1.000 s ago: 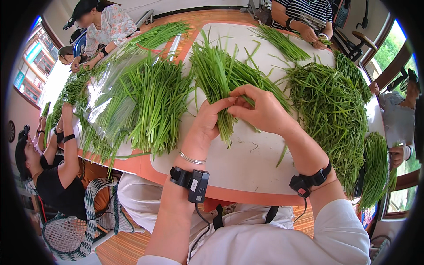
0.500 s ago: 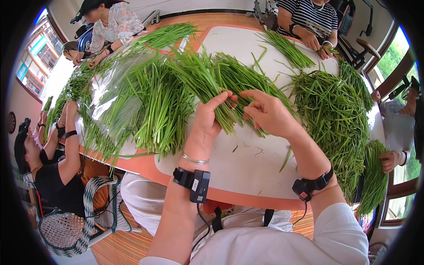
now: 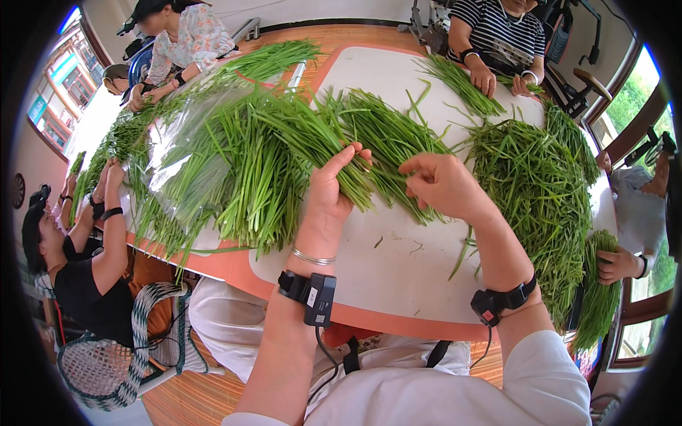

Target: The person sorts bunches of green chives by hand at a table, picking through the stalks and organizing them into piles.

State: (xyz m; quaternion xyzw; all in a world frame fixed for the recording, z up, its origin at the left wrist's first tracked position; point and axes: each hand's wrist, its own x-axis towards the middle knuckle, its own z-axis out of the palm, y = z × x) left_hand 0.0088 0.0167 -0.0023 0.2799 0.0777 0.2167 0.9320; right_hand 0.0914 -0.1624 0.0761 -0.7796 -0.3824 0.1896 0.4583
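Observation:
My left hand (image 3: 332,186) is closed around a bunch of garlic chives (image 3: 312,138). Their cut ends point toward me and the leaves fan out to the far left. Just right of that bunch is my right hand (image 3: 451,186), apart from it, with bent fingers drawn together. Whatever those fingers may hold is too small to make out. Beyond both hands lies another bunch of chives (image 3: 394,135) on the white tabletop (image 3: 398,277). A large pile of chives (image 3: 259,184) rests to the left, partly over clear plastic (image 3: 181,153).
A tangled heap of chives (image 3: 533,192) covers the table's right side. Smaller bundles lie at the far edge (image 3: 462,82) and right edge (image 3: 597,298). Other people work around the table, one in a striped shirt (image 3: 490,32). A woven chair (image 3: 135,341) stands at lower left.
The bunch in my left hand has tilted further left, over the large pile. My right hand has drawn away from it to the right, its index finger now more bent.

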